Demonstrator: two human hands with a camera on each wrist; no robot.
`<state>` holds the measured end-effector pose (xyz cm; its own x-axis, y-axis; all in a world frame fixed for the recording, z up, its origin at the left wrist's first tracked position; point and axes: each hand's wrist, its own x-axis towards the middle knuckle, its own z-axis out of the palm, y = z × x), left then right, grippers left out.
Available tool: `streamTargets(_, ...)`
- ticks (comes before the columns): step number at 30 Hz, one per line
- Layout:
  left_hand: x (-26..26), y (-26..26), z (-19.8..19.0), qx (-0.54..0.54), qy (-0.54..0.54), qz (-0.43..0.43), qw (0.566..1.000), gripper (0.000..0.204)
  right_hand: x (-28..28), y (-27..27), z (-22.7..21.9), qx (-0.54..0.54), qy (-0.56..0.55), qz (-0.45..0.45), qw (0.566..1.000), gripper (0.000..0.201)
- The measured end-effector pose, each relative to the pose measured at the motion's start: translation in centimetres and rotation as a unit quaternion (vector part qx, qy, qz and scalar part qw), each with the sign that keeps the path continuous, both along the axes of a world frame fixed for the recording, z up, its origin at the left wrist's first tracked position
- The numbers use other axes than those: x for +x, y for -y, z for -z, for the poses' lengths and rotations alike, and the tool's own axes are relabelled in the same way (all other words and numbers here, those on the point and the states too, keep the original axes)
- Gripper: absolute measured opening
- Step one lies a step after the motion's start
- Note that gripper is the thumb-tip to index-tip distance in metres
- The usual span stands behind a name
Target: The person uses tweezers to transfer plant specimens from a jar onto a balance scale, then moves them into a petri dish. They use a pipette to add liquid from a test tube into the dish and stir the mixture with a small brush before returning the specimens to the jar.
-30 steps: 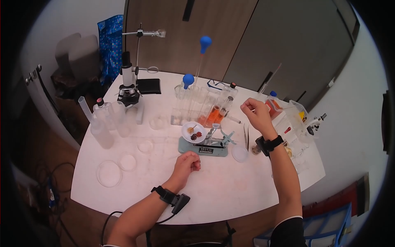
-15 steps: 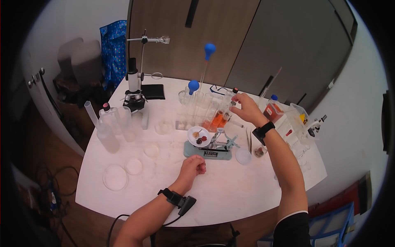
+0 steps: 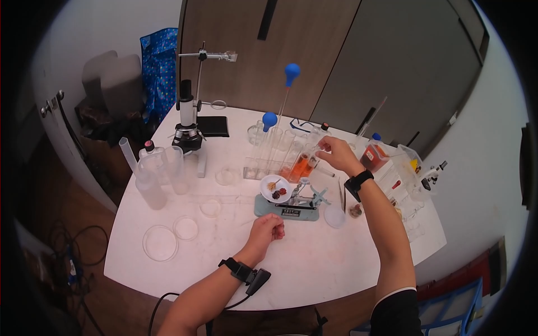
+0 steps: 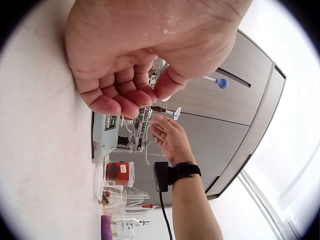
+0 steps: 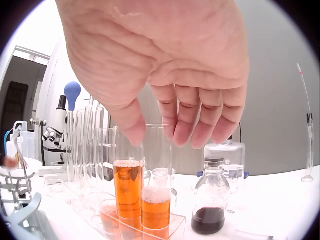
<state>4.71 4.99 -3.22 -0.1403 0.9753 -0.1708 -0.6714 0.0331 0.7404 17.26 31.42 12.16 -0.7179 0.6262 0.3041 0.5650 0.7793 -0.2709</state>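
Observation:
My right hand (image 3: pixel 336 154) is at the back of the table, thumb and fingertips at the rim of a glass test tube (image 5: pixel 156 210) partly filled with foamy orange liquid. The tube stands upright in a clear rack (image 5: pixel 177 227), beside a fuller tube (image 5: pixel 128 187) of orange liquid. My left hand (image 3: pixel 265 236) rests on the table with loosely curled fingers and nothing in them. Just beyond it sits a green balance (image 3: pixel 269 211), with a white dish (image 3: pixel 265 191) of small brown, dark and red heaps on its pan.
A small bottle of dark liquid (image 5: pixel 209 215) stands right of the rack. Blue-bulbed pipettes (image 3: pixel 269 120) rise left of it. A microscope (image 3: pixel 186 126), plastic bottles (image 3: pixel 150 190) and petri dishes (image 3: pixel 161 243) occupy the left side. Tweezers (image 3: pixel 342 194) and a clear lid (image 3: pixel 335 217) lie right of the balance.
My right hand has moved left and down from the air onto the top of the orange test tube. My left hand has stayed beside the balance. The head view has shifted slightly.

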Motion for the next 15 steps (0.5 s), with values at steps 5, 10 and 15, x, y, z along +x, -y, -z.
streamTargets(5, 0.02, -0.05, -0.02, 0.000, 0.000, 0.001, 1.000, 0.012, -0.11, 0.14, 0.06, -0.007, 0.004, 0.021, 1.000, 0.033)
streamTargets(10, -0.06, -0.04, -0.17, 0.000, -0.006, 0.001, 1.000, 0.012, -0.21, -0.06, 0.45, -0.008, -0.012, 0.028, 1.000, 0.033)
streamTargets(15, -0.05, 0.10, -0.39, -0.005, 0.001, 0.002, 1.000, 0.011, -0.06, -0.08, 0.65, -0.010, -0.026, 0.024, 0.999, 0.033)
